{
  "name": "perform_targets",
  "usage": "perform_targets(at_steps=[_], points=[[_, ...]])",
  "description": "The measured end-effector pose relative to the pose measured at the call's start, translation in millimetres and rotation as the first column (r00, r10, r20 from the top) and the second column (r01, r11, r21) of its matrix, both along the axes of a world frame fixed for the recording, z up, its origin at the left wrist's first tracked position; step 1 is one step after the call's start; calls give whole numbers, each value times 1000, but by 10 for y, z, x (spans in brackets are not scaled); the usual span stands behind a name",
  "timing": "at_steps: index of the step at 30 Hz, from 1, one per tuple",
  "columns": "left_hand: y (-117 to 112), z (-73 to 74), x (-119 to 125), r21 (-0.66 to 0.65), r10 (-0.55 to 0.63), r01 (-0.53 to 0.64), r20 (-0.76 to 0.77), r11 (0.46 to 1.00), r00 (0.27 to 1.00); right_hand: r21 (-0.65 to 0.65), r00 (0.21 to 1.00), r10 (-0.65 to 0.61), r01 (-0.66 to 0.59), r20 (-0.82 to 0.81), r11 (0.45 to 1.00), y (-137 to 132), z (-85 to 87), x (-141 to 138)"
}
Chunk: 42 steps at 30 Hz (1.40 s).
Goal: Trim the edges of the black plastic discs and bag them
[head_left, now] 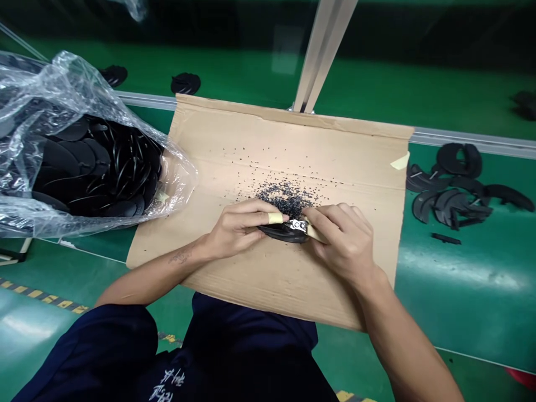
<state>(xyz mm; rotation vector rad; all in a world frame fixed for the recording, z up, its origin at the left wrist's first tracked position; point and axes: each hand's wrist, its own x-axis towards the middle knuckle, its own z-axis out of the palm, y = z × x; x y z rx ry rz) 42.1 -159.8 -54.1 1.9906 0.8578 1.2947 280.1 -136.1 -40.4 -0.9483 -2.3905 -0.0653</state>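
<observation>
My left hand [245,223] is closed on a rounded black plastic part [287,233], with yellow tape round one finger. In my right hand [345,237] is a small pair of nippers [298,225], its metal head against the upper edge of the black part. The fingers hide most of the handles. Just beyond both hands lies a pile of tiny black trimmings [288,198], scattered thinner toward the far side. Beneath everything is a flat cardboard sheet [234,279].
On the left a clear plastic bag [84,84] lies open, full of flat black parts [96,162]. Curved black pieces [452,201] are heaped on the green table [460,301] at right. A metal post [322,56] rises behind the cardboard.
</observation>
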Motion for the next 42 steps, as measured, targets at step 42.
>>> perform_targets(at_steps=[42], points=[[-29,33,39,-292,62,-66,-21,954,998,-204,986,-118,92,-121,975,31,-108,14]])
